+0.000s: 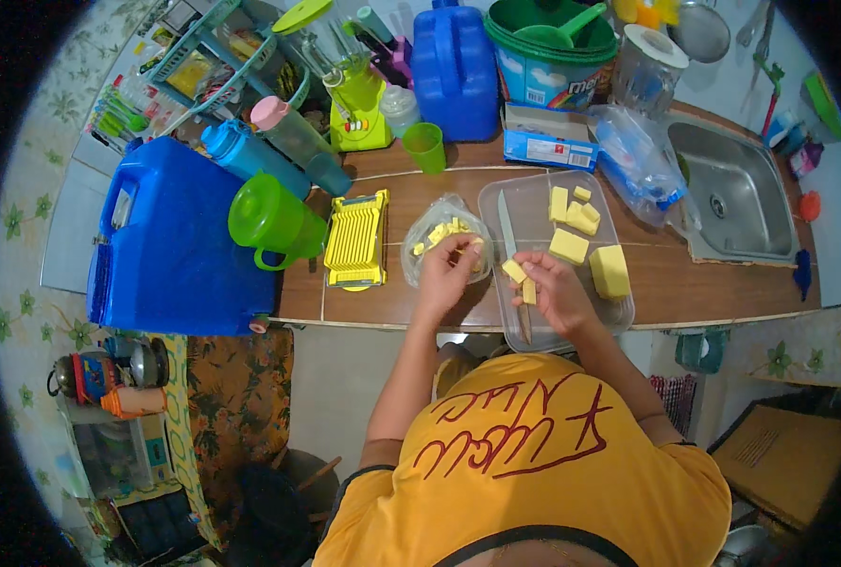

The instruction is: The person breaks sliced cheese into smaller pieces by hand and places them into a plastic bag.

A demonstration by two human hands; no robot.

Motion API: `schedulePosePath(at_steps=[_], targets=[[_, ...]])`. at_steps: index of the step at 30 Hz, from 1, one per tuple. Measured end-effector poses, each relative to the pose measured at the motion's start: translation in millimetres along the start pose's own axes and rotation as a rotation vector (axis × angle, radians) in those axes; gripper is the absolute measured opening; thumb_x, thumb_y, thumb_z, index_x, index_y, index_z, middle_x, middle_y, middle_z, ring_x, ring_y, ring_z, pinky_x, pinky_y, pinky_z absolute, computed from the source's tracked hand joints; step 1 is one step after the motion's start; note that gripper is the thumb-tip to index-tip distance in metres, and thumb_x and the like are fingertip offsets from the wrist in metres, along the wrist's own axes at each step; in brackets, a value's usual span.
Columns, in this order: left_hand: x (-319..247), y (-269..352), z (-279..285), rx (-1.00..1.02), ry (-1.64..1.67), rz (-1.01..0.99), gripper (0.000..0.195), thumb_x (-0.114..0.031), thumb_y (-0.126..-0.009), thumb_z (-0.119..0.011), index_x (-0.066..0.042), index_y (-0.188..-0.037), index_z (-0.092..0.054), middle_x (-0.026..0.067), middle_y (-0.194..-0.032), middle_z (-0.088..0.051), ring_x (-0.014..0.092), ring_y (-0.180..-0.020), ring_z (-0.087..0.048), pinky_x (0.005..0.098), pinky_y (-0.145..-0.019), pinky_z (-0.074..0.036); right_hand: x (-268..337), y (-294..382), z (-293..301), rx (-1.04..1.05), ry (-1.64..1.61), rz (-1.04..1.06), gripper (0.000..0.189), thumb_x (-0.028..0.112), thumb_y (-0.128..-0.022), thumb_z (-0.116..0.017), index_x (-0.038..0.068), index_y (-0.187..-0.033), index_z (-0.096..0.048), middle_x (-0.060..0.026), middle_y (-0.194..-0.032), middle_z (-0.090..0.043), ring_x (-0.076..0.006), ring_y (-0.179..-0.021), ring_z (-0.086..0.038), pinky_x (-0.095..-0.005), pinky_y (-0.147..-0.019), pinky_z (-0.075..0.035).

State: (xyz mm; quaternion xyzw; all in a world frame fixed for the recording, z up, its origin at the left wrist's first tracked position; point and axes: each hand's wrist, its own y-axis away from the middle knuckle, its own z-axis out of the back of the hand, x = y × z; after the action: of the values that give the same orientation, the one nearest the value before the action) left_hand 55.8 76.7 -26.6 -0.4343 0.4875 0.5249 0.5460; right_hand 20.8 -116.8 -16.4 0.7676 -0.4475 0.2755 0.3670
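My right hand (547, 289) holds small yellow blocks (514, 271), like cheese or butter, above a clear plastic tray (488, 205). Beneath that hand a kitchen knife (507, 223) lies lengthwise on the tray. Further right on the tray are several cut yellow pieces (568, 246) and a larger yellow block (610, 272). My left hand (456, 266) is over a clear plastic bag (413, 266) with small yellow pieces (440, 231) inside; its fingertips are pinched together, and whether something is between them cannot be told. A yellow slicer with parallel bars (355, 241) lies left of the bag.
A big blue jug (179, 241) and a green plastic pitcher (272, 216) stand at the left. Along the back are a green cup (425, 147), a blue container (454, 71), an opened box (551, 142) and a plastic bag (640, 159). A steel sink (736, 191) is at the right.
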Motion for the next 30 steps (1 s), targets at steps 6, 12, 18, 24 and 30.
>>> schedulePosePath(at_steps=[6, 12, 18, 24, 30], targets=[[37.9, -28.9, 26.4, -0.277, -0.318, -0.197, 0.027, -0.006, -0.079, -0.062, 0.000, -0.105, -0.064, 0.0076, -0.083, -0.062, 0.011, -0.064, -0.054, 0.0257, -0.059, -0.046, 0.1, 1.7, -2.4, 0.005, 0.013, 0.017, 0.029, 0.009, -0.088, -0.055, 0.000, -0.115, -0.050, -0.0067, -0.100, -0.056, -0.0152, -0.088, -0.056, -0.0304, -0.072, -0.049], [26.6, -30.7, 27.2, -0.295, -0.435, -0.173, 0.029, -0.003, -0.077, -0.061, -0.004, -0.106, -0.065, 0.0084, -0.088, -0.057, 0.014, -0.065, -0.053, 0.0268, -0.059, -0.045, 1.3, 1.9, 1.2, -0.029, 0.049, 0.038, 0.029, 0.008, -0.086, -0.059, 0.000, -0.113, -0.052, -0.0062, -0.100, -0.056, -0.0147, -0.087, -0.056, -0.0300, -0.073, -0.049], [11.2, -18.7, 20.5, -0.204, -0.401, -0.244, 0.026, -0.009, -0.078, -0.066, -0.003, -0.104, -0.064, 0.0062, -0.085, -0.059, 0.012, -0.069, -0.053, 0.0255, -0.064, -0.045, -3.4, -0.3, 5.6, -0.010, 0.096, 0.070, 0.028, 0.008, -0.085, -0.060, 0.000, -0.112, -0.054, -0.0055, -0.101, -0.058, -0.0131, -0.089, -0.056, -0.0285, -0.072, -0.049], [-25.7, 16.0, 0.0, 0.296, 0.029, -0.090, 0.024, -0.015, -0.076, -0.074, -0.003, -0.094, -0.064, -0.0027, -0.082, -0.059, 0.005, -0.073, -0.051, 0.0219, -0.067, -0.044, -6.4, -0.4, 7.1, -0.028, 0.144, 0.191, 0.029, 0.003, -0.083, -0.061, 0.001, -0.110, -0.053, -0.0055, -0.097, -0.061, -0.0124, -0.088, -0.059, -0.0259, -0.070, -0.051], [-30.2, 23.2, -5.2, 0.343, 0.090, -0.028, 0.022, -0.015, -0.077, -0.074, -0.003, -0.092, -0.063, -0.0035, -0.080, -0.060, 0.003, -0.073, -0.050, 0.0196, -0.066, -0.042, 0.6, 7.5, -1.4, 0.011, 0.265, 0.232, 0.029, 0.003, -0.083, -0.062, 0.000, -0.109, -0.052, -0.0057, -0.096, -0.061, -0.0118, -0.084, -0.059, -0.0251, -0.069, -0.051]])
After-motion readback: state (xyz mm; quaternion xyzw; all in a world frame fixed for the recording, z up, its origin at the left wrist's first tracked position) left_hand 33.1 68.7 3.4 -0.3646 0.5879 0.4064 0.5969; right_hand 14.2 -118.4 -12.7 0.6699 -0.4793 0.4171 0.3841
